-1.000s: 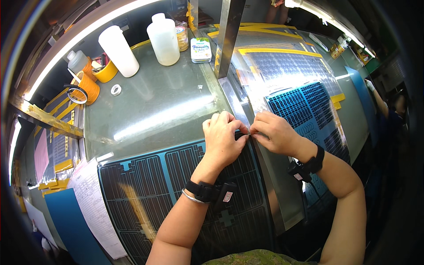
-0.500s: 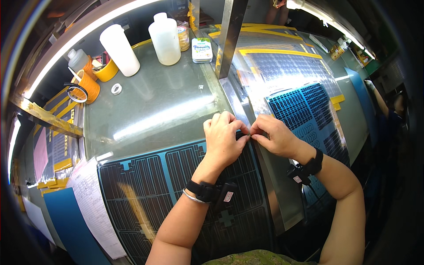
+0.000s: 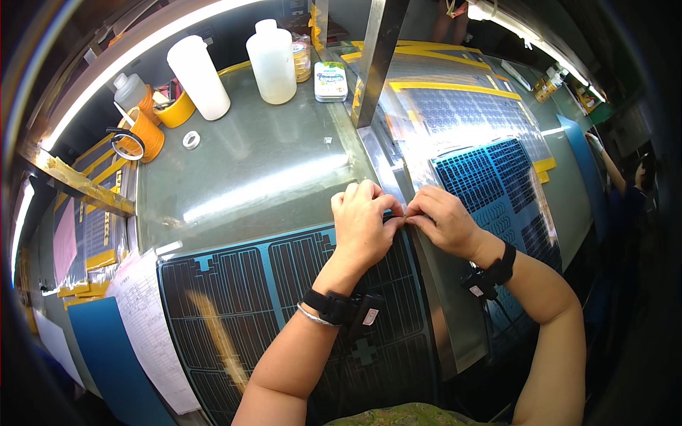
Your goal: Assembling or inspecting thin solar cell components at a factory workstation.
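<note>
Across the lower centre of the frame lies our dark patterned panel (image 3: 220,312), spreading down and left from the grip, its upper right corner just at our pinch. At that corner our left hand (image 3: 361,224) and right hand (image 3: 449,221) nearly meet, each with thumb and finger pressed together; we cannot tell what, if anything, is caught between. Toward the top of the frame we have 1 white bottle (image 3: 199,79) and, to its right, 1 translucent bottle (image 3: 272,65), contents unclear. At upper left is an orange cup (image 3: 147,142); near top centre, a white-and-green box (image 3: 330,82), its inside hidden. Smallest, 1 white stick (image 3: 124,115) stands in that cup.
</note>
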{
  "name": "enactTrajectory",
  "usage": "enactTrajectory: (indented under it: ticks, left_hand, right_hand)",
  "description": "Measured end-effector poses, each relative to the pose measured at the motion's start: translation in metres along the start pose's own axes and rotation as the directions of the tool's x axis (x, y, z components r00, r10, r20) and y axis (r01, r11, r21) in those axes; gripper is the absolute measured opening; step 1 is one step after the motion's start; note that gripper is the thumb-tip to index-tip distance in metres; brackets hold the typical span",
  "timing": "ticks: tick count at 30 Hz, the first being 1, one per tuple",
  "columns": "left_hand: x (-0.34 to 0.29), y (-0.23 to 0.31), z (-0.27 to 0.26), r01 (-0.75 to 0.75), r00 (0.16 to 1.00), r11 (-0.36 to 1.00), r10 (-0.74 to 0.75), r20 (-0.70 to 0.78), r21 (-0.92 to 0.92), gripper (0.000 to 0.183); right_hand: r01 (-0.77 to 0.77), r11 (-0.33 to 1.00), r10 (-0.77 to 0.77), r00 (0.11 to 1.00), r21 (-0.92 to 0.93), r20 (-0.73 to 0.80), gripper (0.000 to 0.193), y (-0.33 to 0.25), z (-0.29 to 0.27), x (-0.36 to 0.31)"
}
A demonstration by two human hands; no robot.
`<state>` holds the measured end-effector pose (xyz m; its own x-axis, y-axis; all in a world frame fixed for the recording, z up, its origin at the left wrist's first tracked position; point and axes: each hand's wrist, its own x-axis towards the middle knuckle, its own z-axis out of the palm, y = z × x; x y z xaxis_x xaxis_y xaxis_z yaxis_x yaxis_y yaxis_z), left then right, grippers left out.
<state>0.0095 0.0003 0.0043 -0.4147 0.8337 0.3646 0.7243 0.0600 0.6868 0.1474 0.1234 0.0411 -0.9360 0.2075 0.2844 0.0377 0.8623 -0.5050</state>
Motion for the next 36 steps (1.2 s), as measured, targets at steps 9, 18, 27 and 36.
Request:
enactTrajectory:
  ticks: [9,18,27,36]
  left_hand:
    - [-0.001,-0.001,0.0,-0.004,1.0,1.0,0.004,-0.017,-0.005,0.016]
    - [0.0,0.0,0.0,-0.004,1.0,1.0,0.004,-0.022,-0.004,0.015]
    - [-0.001,-0.001,0.001,-0.004,1.0,1.0,0.004,-0.029,-0.005,0.015]
    - [-0.001,-0.001,0.001,-0.005,0.999,1.0,0.006,-0.041,0.002,0.014]
  right_hand:
    - [-0.015,0.999,0.013,0.999,0.04,0.05,0.008,0.002,0.0,0.003]
    - [-0.011,0.999,0.008,0.997,0.046,0.075,0.009,0.006,0.002,0.0]
    - [0.111,0.99,-0.111,0.994,-0.086,0.004,0.013,0.003,0.006,-0.002]
    - [0.13,0.986,-0.135,0.99,-0.108,-0.046,0.013,-0.007,-0.004,0.002]
